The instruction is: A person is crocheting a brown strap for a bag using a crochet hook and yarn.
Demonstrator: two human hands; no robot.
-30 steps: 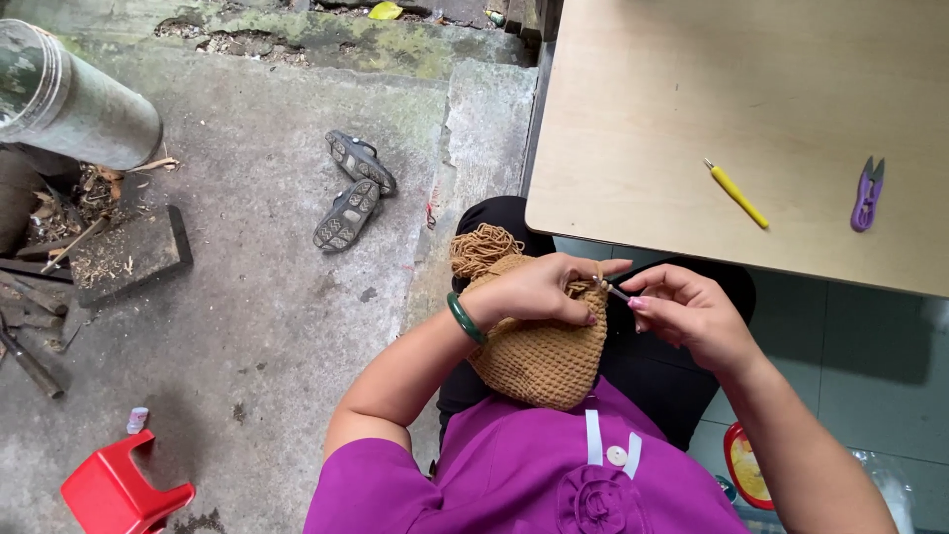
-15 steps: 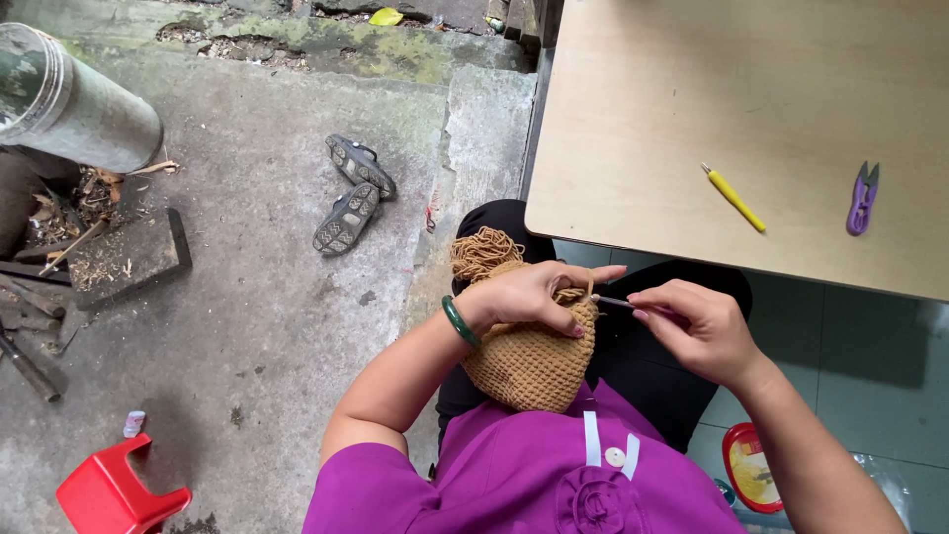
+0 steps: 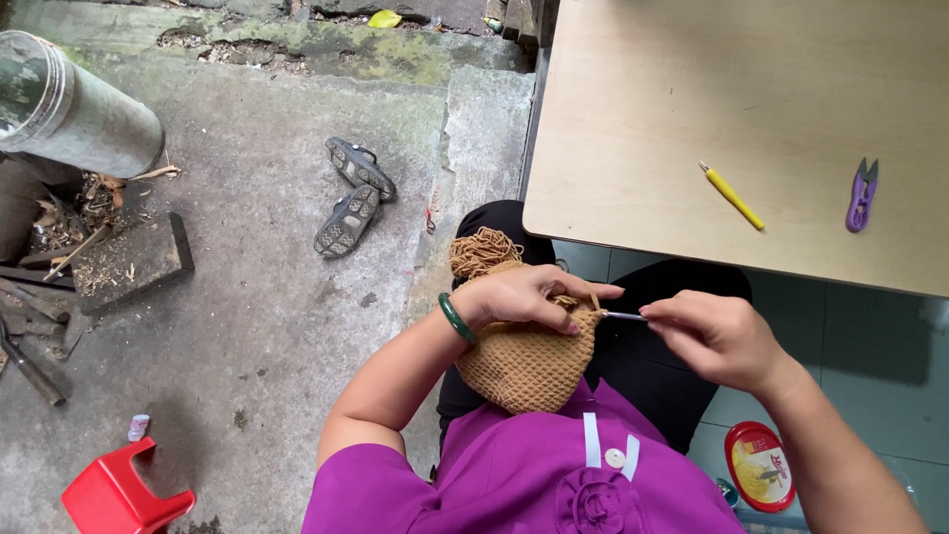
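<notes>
A tan crocheted piece [image 3: 529, 361] rests on my lap, with loose tan yarn [image 3: 481, 249] bunched just beyond it. My left hand [image 3: 534, 297], with a green bangle [image 3: 457, 318] at the wrist, grips the top edge of the piece. My right hand [image 3: 714, 336] pinches a thin metal crochet hook [image 3: 621, 315] whose tip meets the piece's right edge. I wear a purple top and black trousers.
A light wooden table [image 3: 692, 89] stands ahead on the right with a yellow crochet hook [image 3: 733, 196] and purple snips [image 3: 861, 194] on it. A pair of dark sandals [image 3: 353, 194], a metal cylinder [image 3: 74, 109], a red stool [image 3: 124, 491] and a red-lidded tin [image 3: 759, 465] lie on the ground.
My right hand has shifted slightly right and drawn the hook a little out from the piece's edge. My left hand keeps its grip.
</notes>
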